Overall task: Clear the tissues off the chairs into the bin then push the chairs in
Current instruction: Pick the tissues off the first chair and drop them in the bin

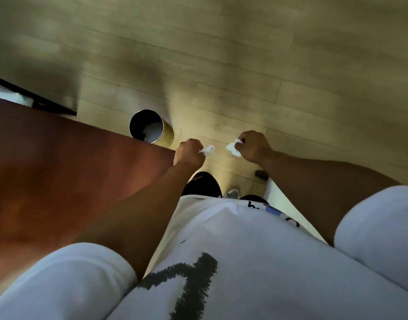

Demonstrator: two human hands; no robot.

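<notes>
A small crumpled tissue [207, 150] is pinched in the closed left hand [189, 154], with the white paper sticking out to the right of the curled fingers. A second crumpled tissue [232, 148] is gripped in the closed right hand [252, 146], the paper protruding to the left of the knuckles. The two hands are held side by side over the pale wooden floor [244, 65], near each other but apart, and the two tissues are seen facing one another across the gap between them.

The bin [151, 129], a round metal cylinder with a yellowish outer wall and a dark inside, is stood on the floor just to the left of the left hand and slightly further from the person. White paper [152, 132] is seen lying inside it. Its near side is partly hidden behind the edge of a reddish-brown counter [60, 169], by which the left part of the view is filled.

Both forearms are bare and are extended forward from white short sleeves [66, 285]. A white shirt [244, 262] with dark markings is seen at the bottom of the view, and below the hands dark trousers and the toe of a shoe [232, 193] are made out. No chair can be told apart clearly in this view, and much of the scene is blurred
</notes>
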